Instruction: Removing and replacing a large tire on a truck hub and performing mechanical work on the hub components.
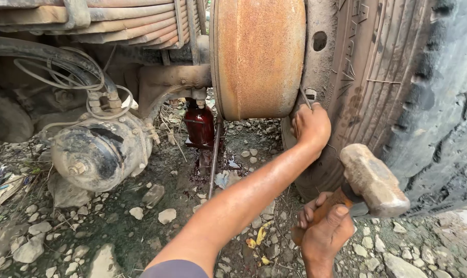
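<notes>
Nearest, at about five o'clock, the right hand has its grip wrapped tight round the orange wooden handle of a heavy, dust-caked steel sledgehammer, whose blunt head points up toward three o'clock, just beside the worn black rubber tyre. From six o'clock the left forearm runs up to the centre, where the left hand is fisted round a thin grey metal rod; the rod's tip rests at the gap between the rusty orange steel brake drum and the wheel rim. Below lies stony, oil-stained ground. Farther off, at twelve o'clock under the axle, stands a dark red bottle jack. At nine o'clock sits a round grimy metal brake chamber, with pale hoses looping above it
</notes>
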